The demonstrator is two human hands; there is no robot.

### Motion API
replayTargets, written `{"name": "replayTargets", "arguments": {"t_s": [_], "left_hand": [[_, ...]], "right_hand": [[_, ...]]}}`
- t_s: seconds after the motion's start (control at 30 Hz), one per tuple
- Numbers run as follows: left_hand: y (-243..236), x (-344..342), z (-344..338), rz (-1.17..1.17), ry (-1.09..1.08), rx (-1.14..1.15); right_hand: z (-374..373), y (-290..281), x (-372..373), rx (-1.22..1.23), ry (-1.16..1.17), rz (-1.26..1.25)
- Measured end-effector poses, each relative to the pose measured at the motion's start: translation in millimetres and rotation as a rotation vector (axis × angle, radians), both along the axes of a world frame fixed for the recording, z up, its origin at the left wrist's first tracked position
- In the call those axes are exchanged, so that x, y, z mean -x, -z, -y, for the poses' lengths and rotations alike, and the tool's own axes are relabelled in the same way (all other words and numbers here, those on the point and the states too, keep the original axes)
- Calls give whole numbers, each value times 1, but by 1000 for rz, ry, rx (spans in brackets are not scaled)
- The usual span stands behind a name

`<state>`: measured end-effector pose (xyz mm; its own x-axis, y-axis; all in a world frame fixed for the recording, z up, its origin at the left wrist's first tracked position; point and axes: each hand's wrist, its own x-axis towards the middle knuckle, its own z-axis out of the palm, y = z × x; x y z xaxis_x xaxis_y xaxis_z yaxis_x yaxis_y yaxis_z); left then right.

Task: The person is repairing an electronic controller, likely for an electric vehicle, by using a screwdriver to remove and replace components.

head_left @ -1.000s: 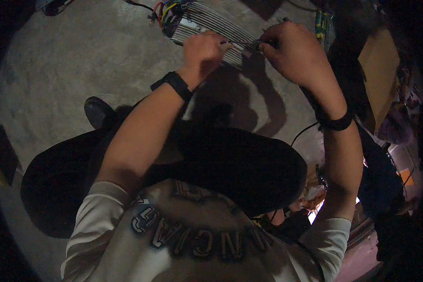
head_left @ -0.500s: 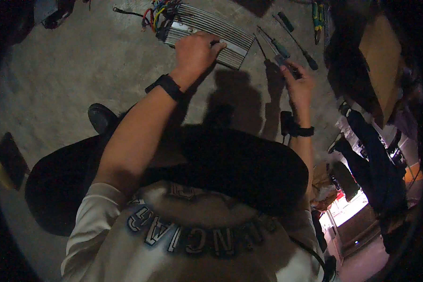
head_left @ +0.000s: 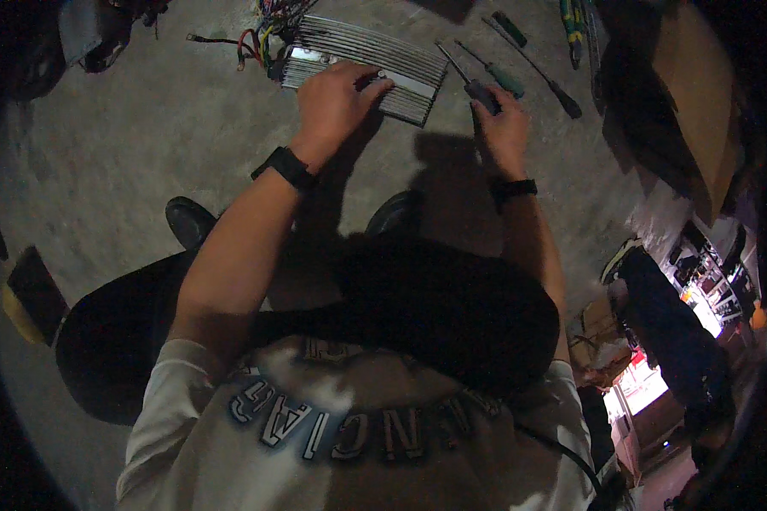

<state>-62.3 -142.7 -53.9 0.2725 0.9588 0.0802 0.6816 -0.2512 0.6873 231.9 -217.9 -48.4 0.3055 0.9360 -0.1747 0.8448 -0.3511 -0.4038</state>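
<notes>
A ribbed aluminium unit [head_left: 413,64] with a bundle of coloured wires [head_left: 264,43] lies on the concrete floor ahead of me. My left hand [head_left: 328,111] rests on it, fingers curled and pinched beside a small bolt head [head_left: 382,74]; whatever they hold is hidden. Right of the unit, my right hand [head_left: 503,132] grips the dark handle of a screwdriver [head_left: 481,92], its shaft pointing up-left. A green-handled screwdriver [head_left: 505,79], a long dark-handled screwdriver [head_left: 564,100] and a short green handle [head_left: 510,28] lie beside it.
Green-and-yellow pliers [head_left: 573,34] lie top right, beside a cardboard sheet [head_left: 690,102]. At lower right are another person's dark-trousered legs [head_left: 665,332] near clutter. A black-and-yellow object [head_left: 34,294] lies left of my bent legs; dark items [head_left: 81,38] sit top left.
My right hand has left the unit, dropped down and right, then risen onto a screwdriver among the tools. My left hand stayed on the unit, shifting slightly leftward in view.
</notes>
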Motion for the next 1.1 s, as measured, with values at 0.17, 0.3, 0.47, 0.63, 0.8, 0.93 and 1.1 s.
{"name": "replayTargets", "arguments": {"t_s": [0.17, 0.3, 0.47, 0.63, 0.8, 0.93, 1.1], "left_hand": [[-7, -8, -1, -4, -19, -15], [-6, -10, 0, -7, -20, 26], [-2, -10, 0, 6, -19, 2], [2, -6, 0, -17, -1, 9], [-10, -12, -6, -85, 105, 8], [-9, -7, -4, -47, 114, 53], [-17, -9, -14, 515, -132, 426]], "right_hand": [[1, 18, -4, 9, -45, -4], [-1, 18, -3, -84, -78, -11], [-16, 26, -16, -94, 142, -85], [-30, 25, -24, -148, 8, 208], [-34, 34, -40, -97, -91, 293], [-41, 34, -41, 13, -145, 339], [-33, 24, -32, -57, -90, 283]]}}
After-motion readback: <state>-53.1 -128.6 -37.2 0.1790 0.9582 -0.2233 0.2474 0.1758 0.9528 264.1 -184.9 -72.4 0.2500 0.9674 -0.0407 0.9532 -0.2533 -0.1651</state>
